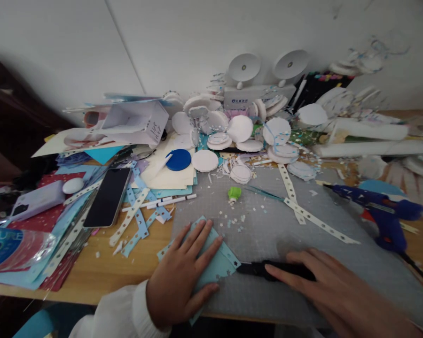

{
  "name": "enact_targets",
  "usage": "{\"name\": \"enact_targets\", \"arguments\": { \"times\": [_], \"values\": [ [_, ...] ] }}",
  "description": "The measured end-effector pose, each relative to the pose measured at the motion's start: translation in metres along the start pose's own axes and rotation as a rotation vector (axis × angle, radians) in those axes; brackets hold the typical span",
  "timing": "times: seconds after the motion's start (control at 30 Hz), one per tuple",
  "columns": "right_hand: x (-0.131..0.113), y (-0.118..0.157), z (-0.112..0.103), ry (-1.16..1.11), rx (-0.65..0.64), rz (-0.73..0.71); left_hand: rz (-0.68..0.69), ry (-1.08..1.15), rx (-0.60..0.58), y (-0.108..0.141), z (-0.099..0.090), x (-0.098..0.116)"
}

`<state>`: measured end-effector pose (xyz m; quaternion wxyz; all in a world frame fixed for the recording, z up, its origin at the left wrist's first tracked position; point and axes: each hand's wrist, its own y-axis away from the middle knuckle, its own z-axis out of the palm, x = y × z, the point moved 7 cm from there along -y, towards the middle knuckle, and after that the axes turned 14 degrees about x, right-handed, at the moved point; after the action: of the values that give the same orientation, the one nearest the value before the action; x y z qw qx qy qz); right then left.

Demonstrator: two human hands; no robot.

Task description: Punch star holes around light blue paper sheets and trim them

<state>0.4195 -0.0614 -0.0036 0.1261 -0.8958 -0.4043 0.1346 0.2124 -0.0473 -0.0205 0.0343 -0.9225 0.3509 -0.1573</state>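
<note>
My left hand (183, 277) lies flat with fingers spread on a light blue sheet of paper (211, 263), pressing it to the grey cutting mat (261, 300). Small star-shaped holes and notches run along the paper's edges. My right hand (324, 277), partly blurred, grips a black utility knife (268, 270). The knife's front end meets the paper's right corner; its blade is hard to make out. Beyond the paper sit a small green paper punch (234, 192) and scattered tiny paper cutouts. Teal tweezers (266, 193) lie to their right.
Punched paper strips (313, 220) lie on the mat. A blue hot glue gun (380, 206) is at right. White round discs (240, 129) pile up at the back. Left are a black phone (107, 197), blue strips (138, 211), an open white box (137, 122) and a plastic bottle (17, 249).
</note>
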Motion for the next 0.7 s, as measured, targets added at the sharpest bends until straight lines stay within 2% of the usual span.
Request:
{"name": "enact_targets", "arguments": {
  "times": [0.23, 0.43, 0.57, 0.7],
  "values": [
    [0.005, -0.009, 0.015, -0.019, -0.056, 0.003, 0.006, 0.043, -0.033, 0.0, -0.001, -0.003],
    [-0.004, -0.001, 0.003, -0.086, -0.09, -0.056, 0.167, 0.166, -0.152, 0.002, -0.002, -0.004],
    [-0.005, 0.002, 0.004, -0.065, -0.071, -0.026, 0.174, 0.195, -0.155, 0.001, -0.002, -0.007],
    [-0.009, -0.009, 0.013, -0.082, -0.066, -0.001, 0.173, 0.209, -0.163, -0.001, -0.001, -0.007]
  ]
}}
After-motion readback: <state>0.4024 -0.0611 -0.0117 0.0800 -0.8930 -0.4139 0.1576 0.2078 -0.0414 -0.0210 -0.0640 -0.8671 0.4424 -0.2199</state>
